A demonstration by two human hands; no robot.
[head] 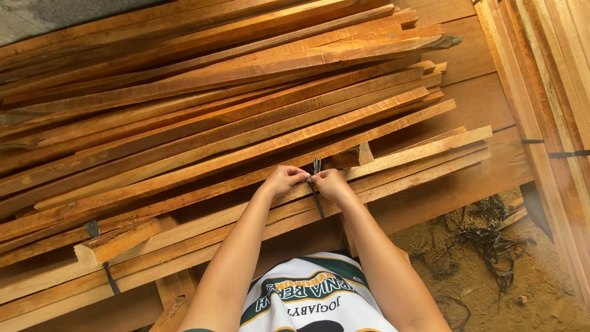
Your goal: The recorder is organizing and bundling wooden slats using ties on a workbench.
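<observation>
My left hand [284, 179] and my right hand [330, 182] meet over a bundle of long thin wooden slats [405, 165] near its front edge. Both hands pinch the ends of a dark plastic strap [316, 169] that stands up between the fingertips. The strap's lower run [318, 205] goes down across the front slats. The slats are reddish-brown, lie flat and run from lower left to upper right. My forearms reach in from the bottom of the view.
A large pile of loose slats [215, 92] fills the left and middle. Another dark strap [93, 229] binds slats at lower left. A second strapped stack [553, 110] stands at the right. Sawdust ground with dark strap scraps [485, 240] lies at lower right.
</observation>
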